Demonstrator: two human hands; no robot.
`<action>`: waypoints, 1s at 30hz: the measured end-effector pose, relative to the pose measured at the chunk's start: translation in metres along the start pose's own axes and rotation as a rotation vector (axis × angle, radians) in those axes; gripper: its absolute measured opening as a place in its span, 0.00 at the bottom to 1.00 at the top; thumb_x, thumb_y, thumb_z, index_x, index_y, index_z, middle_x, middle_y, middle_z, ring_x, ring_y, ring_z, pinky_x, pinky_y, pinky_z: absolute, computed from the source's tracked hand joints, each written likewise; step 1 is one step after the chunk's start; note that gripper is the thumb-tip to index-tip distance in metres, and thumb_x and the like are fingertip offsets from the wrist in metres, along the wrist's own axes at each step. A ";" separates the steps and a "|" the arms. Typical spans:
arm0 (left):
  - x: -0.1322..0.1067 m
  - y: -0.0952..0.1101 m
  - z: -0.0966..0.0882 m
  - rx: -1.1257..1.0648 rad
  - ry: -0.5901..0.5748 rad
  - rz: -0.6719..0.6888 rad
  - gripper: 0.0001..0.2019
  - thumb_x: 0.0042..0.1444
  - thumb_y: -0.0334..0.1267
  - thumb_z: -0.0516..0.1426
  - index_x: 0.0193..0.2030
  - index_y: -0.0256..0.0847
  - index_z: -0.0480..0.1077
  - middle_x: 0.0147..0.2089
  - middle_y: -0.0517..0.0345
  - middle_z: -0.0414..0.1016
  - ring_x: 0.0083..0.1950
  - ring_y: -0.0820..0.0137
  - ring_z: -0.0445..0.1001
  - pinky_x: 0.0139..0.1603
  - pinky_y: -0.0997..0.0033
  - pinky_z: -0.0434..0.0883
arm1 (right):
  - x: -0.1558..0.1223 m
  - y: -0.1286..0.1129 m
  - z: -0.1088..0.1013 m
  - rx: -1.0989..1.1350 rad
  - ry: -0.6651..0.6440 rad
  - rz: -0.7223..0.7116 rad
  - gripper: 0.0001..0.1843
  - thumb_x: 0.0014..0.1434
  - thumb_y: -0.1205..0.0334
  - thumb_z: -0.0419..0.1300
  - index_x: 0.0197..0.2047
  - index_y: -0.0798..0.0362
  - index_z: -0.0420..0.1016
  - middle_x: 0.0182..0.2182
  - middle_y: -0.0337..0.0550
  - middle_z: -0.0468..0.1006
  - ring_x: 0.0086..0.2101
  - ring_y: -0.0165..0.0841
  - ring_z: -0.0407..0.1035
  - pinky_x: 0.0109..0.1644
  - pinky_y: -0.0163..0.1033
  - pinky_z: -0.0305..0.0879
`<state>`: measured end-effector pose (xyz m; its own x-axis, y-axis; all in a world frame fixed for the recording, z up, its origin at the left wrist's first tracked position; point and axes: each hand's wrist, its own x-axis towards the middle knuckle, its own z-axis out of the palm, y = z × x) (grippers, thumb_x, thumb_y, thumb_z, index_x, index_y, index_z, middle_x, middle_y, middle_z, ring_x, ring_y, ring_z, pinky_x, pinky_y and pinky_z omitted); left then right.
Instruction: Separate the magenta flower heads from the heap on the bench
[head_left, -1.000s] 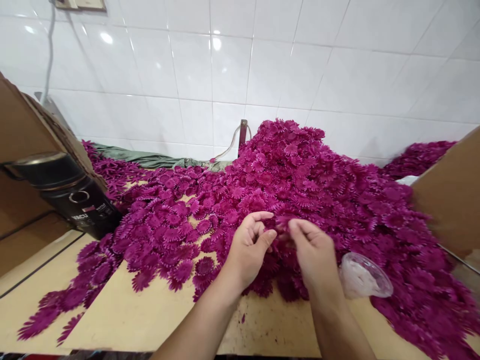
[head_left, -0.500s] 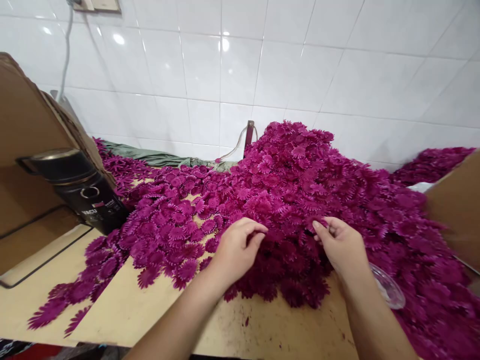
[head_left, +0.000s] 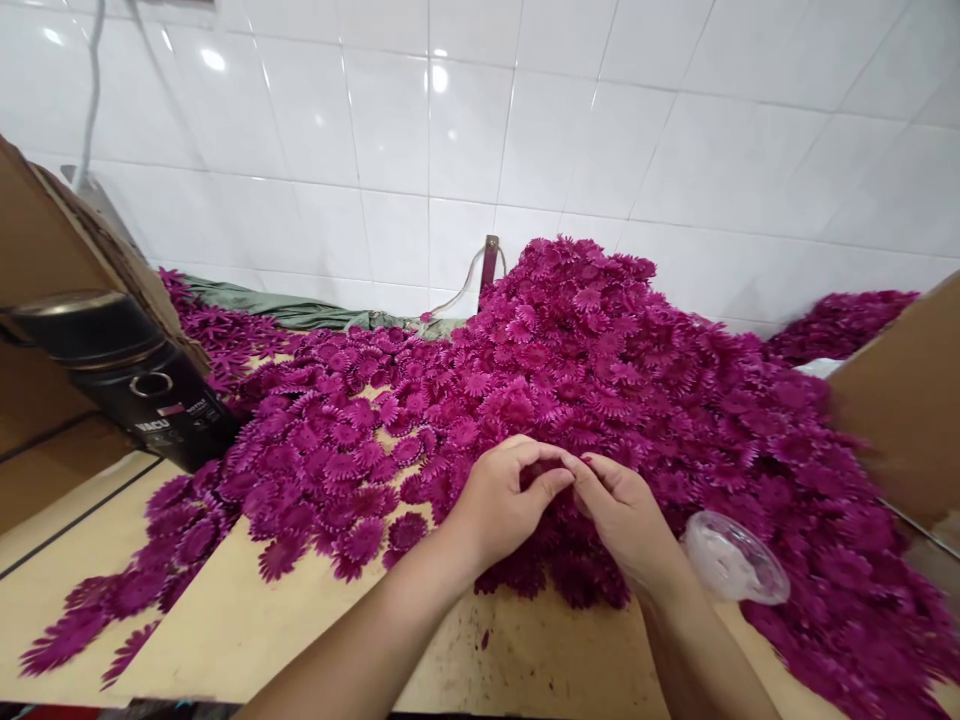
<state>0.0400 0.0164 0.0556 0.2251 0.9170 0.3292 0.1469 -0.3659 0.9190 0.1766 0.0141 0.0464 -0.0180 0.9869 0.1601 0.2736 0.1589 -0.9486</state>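
My left hand (head_left: 510, 500) is closed in a pinch, thumb against index finger, above the front of a heap of magenta artificial flowers (head_left: 600, 340). Whatever lies between its fingertips is too small or hidden to make out. Its fingertips meet those of my right hand (head_left: 622, 510), which is also pinched. A bit of a magenta flower piece (head_left: 587, 460) shows at the right fingers; most of it is hidden. Just right of my right wrist sits a clear plastic bowl (head_left: 735, 560) with whitish stuff inside.
A black vacuum flask (head_left: 135, 375) leans at the left, beside a cardboard box (head_left: 45, 250). Loose flowers spread over the wooden board (head_left: 247, 620). Another cardboard box (head_left: 907, 400) stands at the right. Green cloth (head_left: 277, 305) lies along the tiled wall (head_left: 390, 120).
My hands were apart and have come together at the fingertips, the right one moving left with its flower piece. The plastic bowl is now more exposed. The view has shifted slightly right.
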 end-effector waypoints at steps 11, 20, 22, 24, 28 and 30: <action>0.025 -0.005 -0.011 -0.416 0.454 -0.257 0.07 0.48 0.28 0.51 0.22 0.38 0.61 0.20 0.67 0.61 0.23 0.78 0.58 0.29 0.77 0.59 | -0.021 0.002 -0.015 0.140 0.017 0.029 0.24 0.47 0.44 0.58 0.16 0.53 0.56 0.15 0.31 0.52 0.18 0.23 0.47 0.20 0.30 0.47; 0.007 -0.001 0.021 -0.412 0.069 -0.233 0.04 0.47 0.29 0.53 0.24 0.38 0.64 0.21 0.65 0.63 0.24 0.77 0.61 0.28 0.77 0.61 | -0.012 -0.001 -0.003 0.003 0.041 0.002 0.18 0.46 0.46 0.59 0.25 0.53 0.65 0.19 0.35 0.64 0.21 0.27 0.59 0.25 0.31 0.60; 0.009 -0.005 0.019 -0.422 0.126 -0.281 0.05 0.47 0.29 0.53 0.22 0.38 0.63 0.21 0.65 0.63 0.24 0.77 0.61 0.28 0.77 0.61 | -0.018 0.001 0.002 -0.002 0.062 -0.013 0.17 0.47 0.48 0.58 0.23 0.53 0.63 0.17 0.34 0.63 0.20 0.26 0.58 0.23 0.31 0.59; 0.015 -0.009 0.009 -0.377 0.268 -0.324 0.07 0.50 0.30 0.50 0.23 0.38 0.61 0.20 0.64 0.62 0.23 0.78 0.60 0.28 0.77 0.61 | -0.026 0.001 0.002 -0.024 0.056 -0.040 0.16 0.48 0.49 0.57 0.22 0.53 0.64 0.17 0.35 0.64 0.20 0.27 0.60 0.23 0.31 0.60; 0.025 -0.013 -0.006 -0.278 0.393 -0.323 0.04 0.52 0.31 0.48 0.28 0.38 0.62 0.25 0.62 0.64 0.26 0.76 0.62 0.32 0.74 0.65 | -0.024 0.006 -0.013 -0.208 0.123 -0.095 0.14 0.48 0.50 0.56 0.29 0.53 0.69 0.22 0.40 0.71 0.24 0.32 0.66 0.28 0.35 0.65; 0.024 -0.014 -0.005 -0.091 0.301 -0.214 0.08 0.46 0.27 0.53 0.35 0.37 0.65 0.34 0.55 0.67 0.32 0.73 0.67 0.38 0.71 0.67 | -0.010 0.014 -0.022 -0.336 0.190 -0.114 0.15 0.47 0.52 0.55 0.35 0.54 0.69 0.26 0.43 0.73 0.27 0.35 0.68 0.32 0.39 0.67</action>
<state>0.0390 0.0445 0.0517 -0.0963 0.9817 0.1642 0.0708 -0.1578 0.9849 0.2017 0.0061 0.0380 0.1030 0.9360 0.3367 0.5803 0.2184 -0.7846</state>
